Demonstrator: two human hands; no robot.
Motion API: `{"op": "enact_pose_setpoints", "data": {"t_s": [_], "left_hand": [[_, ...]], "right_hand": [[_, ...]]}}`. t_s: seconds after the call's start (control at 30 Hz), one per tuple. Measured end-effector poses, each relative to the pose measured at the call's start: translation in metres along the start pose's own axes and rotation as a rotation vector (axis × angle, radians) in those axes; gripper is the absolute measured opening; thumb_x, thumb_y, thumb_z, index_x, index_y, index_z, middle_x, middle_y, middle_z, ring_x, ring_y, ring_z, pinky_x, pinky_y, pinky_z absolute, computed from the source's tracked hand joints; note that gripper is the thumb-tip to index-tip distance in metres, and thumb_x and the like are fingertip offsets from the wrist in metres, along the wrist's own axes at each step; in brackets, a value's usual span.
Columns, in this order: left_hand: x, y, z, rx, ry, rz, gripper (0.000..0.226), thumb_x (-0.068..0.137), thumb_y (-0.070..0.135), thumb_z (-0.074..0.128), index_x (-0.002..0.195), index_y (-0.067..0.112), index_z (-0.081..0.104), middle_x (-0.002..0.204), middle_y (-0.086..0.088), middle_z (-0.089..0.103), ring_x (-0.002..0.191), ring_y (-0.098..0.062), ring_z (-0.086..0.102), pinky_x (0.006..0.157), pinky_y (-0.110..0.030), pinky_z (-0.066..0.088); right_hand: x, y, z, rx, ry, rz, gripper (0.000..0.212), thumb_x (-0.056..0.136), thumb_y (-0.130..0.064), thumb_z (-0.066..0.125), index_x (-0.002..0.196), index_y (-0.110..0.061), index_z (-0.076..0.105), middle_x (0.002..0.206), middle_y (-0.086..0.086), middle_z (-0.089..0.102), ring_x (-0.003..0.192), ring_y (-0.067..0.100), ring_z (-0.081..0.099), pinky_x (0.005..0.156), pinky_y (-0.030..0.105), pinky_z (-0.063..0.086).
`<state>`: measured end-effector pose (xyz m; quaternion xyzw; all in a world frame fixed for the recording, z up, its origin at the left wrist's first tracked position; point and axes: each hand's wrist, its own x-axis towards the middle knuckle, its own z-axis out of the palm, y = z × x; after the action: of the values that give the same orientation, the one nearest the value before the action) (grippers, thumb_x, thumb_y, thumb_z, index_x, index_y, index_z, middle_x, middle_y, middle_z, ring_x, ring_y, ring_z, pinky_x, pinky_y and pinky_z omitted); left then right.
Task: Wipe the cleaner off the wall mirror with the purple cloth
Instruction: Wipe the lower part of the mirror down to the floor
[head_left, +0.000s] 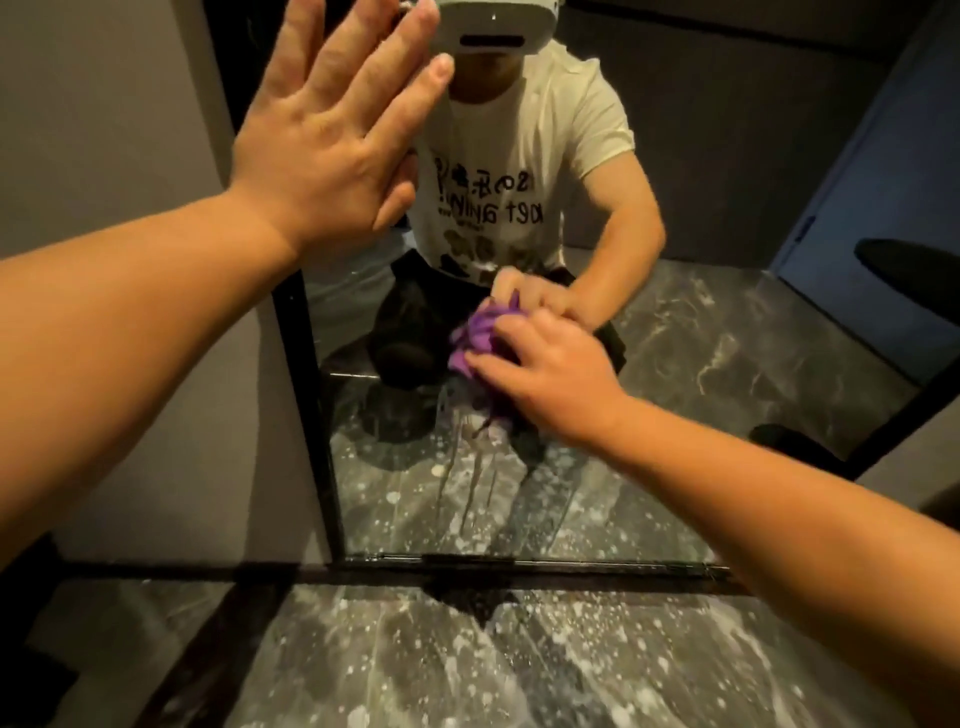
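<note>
On the far left I see grey wall (104, 130), then my left hand (332, 140) pressed flat against the wall mirror (701, 208), fingers straight and spread, gripping nothing, right by the mirror's black frame (311, 395). Further right, lower on the glass, my right hand (550, 374) has its fingers curled round the bunched purple cloth (475, 338), holding it against the mirror. Just below the cloth, white drips and spatters of cleaner (467, 467) streak the glass down towards the bottom edge. Nearest me lies speckled dark marble floor (519, 665)
</note>
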<state>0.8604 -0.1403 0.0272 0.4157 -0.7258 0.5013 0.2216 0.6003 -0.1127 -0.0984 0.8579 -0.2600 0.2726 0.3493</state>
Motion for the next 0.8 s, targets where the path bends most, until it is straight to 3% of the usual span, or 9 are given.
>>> {"op": "enact_pose_setpoints", "data": {"t_s": [0.1,0.2,0.33,0.4,0.47,0.53,0.67,0.73,0.8], "left_hand": [[0.003,0.001,-0.004,0.018,-0.002,0.023,0.063,0.103,0.043,0.023,0.158,0.016,0.006,0.163,-0.016,0.01,0.149,-0.04,0.011,0.116,-0.064,0.011],[0.0,-0.001,-0.004,0.029,0.033,0.029,0.062,0.102,0.041,0.027,0.157,0.014,0.013,0.161,-0.018,0.016,0.148,-0.041,0.016,0.115,-0.065,0.016],[-0.002,0.0,-0.003,-0.012,-0.005,0.021,0.061,0.103,0.043,0.021,0.157,0.018,0.008,0.162,-0.017,0.011,0.149,-0.038,0.01,0.118,-0.062,0.01],[-0.002,0.001,-0.001,-0.021,-0.009,0.008,0.062,0.102,0.044,0.02,0.157,0.018,0.006,0.162,-0.017,0.01,0.149,-0.038,0.01,0.118,-0.061,0.011],[-0.002,0.001,-0.002,-0.03,-0.015,-0.002,0.064,0.102,0.045,0.023,0.157,0.018,0.005,0.162,-0.018,0.01,0.149,-0.039,0.01,0.118,-0.061,0.01],[-0.003,0.001,-0.003,-0.058,-0.032,-0.011,0.065,0.101,0.045,0.025,0.157,0.019,0.004,0.163,-0.017,0.009,0.149,-0.038,0.01,0.118,-0.058,0.008],[-0.003,0.001,-0.008,-0.061,-0.009,-0.018,0.064,0.098,0.04,0.029,0.156,0.02,0.01,0.162,-0.016,0.017,0.148,-0.038,0.018,0.117,-0.054,0.015],[-0.002,0.002,-0.009,-0.05,0.031,-0.02,0.062,0.098,0.038,0.03,0.155,0.02,0.015,0.16,-0.015,0.025,0.145,-0.038,0.026,0.115,-0.053,0.024],[-0.003,0.001,-0.005,-0.038,0.051,-0.02,0.059,0.1,0.037,0.029,0.155,0.02,0.017,0.159,-0.015,0.027,0.144,-0.037,0.029,0.113,-0.051,0.028]], "right_hand": [[0.072,0.027,-0.042,-0.027,0.183,0.306,0.015,0.095,-0.047,0.063,0.102,-0.035,0.067,0.113,-0.004,0.063,0.105,0.021,0.057,0.089,0.042,0.044],[0.069,0.004,-0.007,-0.123,0.253,0.071,0.013,0.098,-0.031,0.063,0.101,-0.024,0.074,0.103,0.006,0.069,0.087,0.029,0.063,0.072,0.04,0.044],[-0.031,-0.059,0.089,-0.069,-0.227,-0.394,0.014,0.093,-0.028,0.06,0.099,-0.024,0.072,0.103,0.006,0.063,0.08,0.026,0.053,0.059,0.038,0.032],[-0.073,-0.081,0.115,-0.06,-0.457,-0.489,0.015,0.091,-0.035,0.061,0.091,-0.026,0.074,0.1,0.0,0.063,0.08,0.022,0.049,0.062,0.038,0.028],[-0.078,-0.091,0.116,-0.051,-0.522,-0.501,0.015,0.089,-0.034,0.061,0.087,-0.027,0.074,0.094,-0.002,0.061,0.078,0.021,0.05,0.062,0.037,0.027],[-0.047,-0.084,0.095,-0.043,-0.339,-0.43,0.015,0.09,-0.029,0.059,0.093,-0.025,0.074,0.093,0.002,0.062,0.077,0.024,0.051,0.059,0.038,0.031],[0.083,-0.039,0.036,-0.042,0.271,-0.073,0.012,0.101,-0.025,0.061,0.102,-0.016,0.069,0.09,0.012,0.067,0.074,0.031,0.057,0.055,0.039,0.045],[0.109,-0.042,0.041,-0.046,0.343,0.02,0.013,0.097,-0.022,0.066,0.105,-0.015,0.059,0.089,0.013,0.065,0.073,0.033,0.058,0.056,0.042,0.047],[0.088,-0.071,0.075,-0.01,0.171,-0.139,0.011,0.096,-0.022,0.064,0.105,-0.016,0.062,0.092,0.011,0.061,0.077,0.032,0.054,0.059,0.042,0.045]]}}
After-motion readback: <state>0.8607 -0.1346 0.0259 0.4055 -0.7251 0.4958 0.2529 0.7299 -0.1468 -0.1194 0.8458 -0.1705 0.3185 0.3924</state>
